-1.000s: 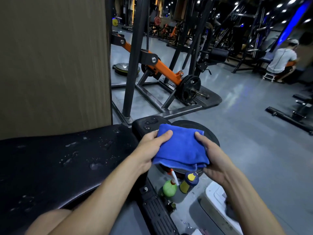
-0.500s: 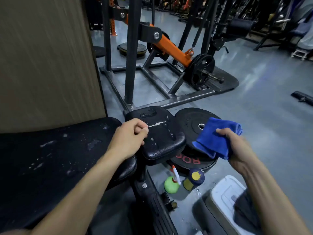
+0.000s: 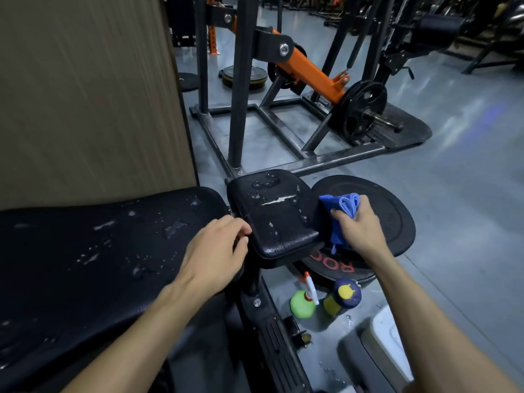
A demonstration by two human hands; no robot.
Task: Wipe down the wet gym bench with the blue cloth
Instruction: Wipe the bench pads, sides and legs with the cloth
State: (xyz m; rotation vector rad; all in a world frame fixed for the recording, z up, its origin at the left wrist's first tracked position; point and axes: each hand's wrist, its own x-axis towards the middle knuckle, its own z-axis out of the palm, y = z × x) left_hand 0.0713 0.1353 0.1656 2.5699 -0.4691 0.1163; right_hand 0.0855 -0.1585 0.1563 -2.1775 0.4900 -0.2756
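Cloth at the wet seat pad's edge, wipe not yet begun.
Right hand (image 3: 358, 228) fingers bunch the blue cloth (image 3: 337, 214); left hand (image 3: 215, 255), fingers loosely curled and holding nothing, rests on the bench (image 3: 85, 251). Flatten cloth, drag across seat pad (image 3: 272, 211) droplets.

Dim indoor light, pale glare patches on grey floor (image 3: 453, 114), wet surface (image 3: 99, 251) glinting, wide-angle bending at edges, far background soft.

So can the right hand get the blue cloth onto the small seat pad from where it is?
Probably yes: the right hand grips the blue cloth right at the wet seat pad's right edge, with nothing between them.
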